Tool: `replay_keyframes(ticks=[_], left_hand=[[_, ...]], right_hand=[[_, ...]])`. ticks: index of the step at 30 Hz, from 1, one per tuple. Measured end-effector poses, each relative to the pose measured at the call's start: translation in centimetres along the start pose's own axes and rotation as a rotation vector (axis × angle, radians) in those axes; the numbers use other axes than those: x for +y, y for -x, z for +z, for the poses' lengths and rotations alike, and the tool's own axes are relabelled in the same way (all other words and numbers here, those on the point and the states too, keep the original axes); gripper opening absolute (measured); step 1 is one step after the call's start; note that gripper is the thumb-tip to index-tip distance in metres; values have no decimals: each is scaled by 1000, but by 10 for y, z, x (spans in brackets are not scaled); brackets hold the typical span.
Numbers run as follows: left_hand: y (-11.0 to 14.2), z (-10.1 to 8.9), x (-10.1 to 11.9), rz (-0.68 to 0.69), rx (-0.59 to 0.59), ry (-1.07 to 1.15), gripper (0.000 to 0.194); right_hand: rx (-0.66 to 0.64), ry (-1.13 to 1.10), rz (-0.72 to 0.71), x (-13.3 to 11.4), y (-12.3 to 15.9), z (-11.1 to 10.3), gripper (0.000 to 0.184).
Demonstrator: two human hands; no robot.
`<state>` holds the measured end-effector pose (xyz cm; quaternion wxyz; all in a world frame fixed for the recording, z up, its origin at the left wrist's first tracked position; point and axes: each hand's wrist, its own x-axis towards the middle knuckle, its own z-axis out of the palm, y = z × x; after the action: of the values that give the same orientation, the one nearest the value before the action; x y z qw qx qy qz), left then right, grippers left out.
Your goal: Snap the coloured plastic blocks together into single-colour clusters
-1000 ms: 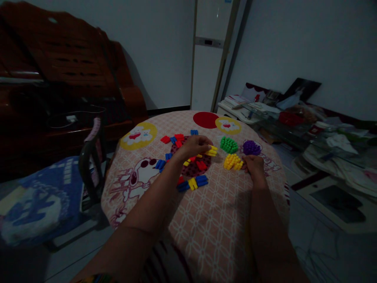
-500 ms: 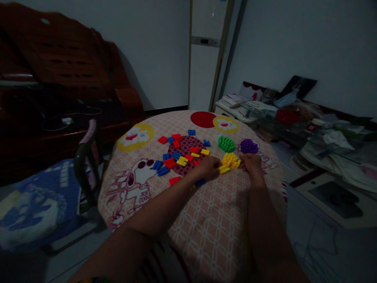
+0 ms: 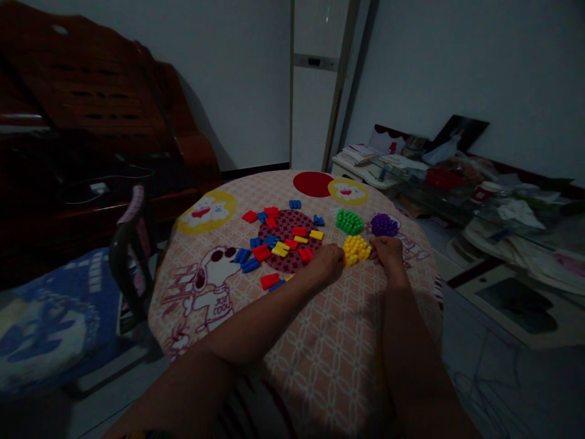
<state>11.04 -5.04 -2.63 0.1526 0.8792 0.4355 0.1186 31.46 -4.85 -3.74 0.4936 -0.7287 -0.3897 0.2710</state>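
Left hand (image 3: 329, 261), fingers curled; right hand (image 3: 388, 249), fingers drawn together; anything pinched, impossible to tell. Between them, knobbly yellow plastic cluster (image 3: 357, 250), presumably flanked for steadiness. Leftward, small red, blue and yellow plastic pieces (image 3: 262, 252), scattered. Beyond, knobbly green (image 3: 349, 222) and purple plastic clusters (image 3: 384, 224), probably grouped by colour. Farther right, red-and-white cup (image 3: 484, 192), contents hidden.

Text: "JOE COOL" | on: cartoon dog's shirt (image 3: 220, 305), tablecloth (image 3: 320, 329) | other print: too small

The left hand (image 3: 329, 262) is displaced from the loose blocks (image 3: 299, 231) to the yellow cluster's (image 3: 357, 250) left side.
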Motion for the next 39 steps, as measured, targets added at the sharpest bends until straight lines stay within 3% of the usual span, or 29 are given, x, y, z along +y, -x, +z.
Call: replay_keyframes(ticks=[19, 25, 39], left_hand=[[-3, -1, 10, -98, 0, 61, 27], [-6, 4, 7, -175, 59, 163, 59], [-5, 12, 7, -99, 67, 216, 46]], right_hand=[[-28, -45, 21, 0, 1, -2, 18], [-98, 55, -73, 4, -1, -2, 28], [-136, 62, -101, -1, 4, 0, 27]])
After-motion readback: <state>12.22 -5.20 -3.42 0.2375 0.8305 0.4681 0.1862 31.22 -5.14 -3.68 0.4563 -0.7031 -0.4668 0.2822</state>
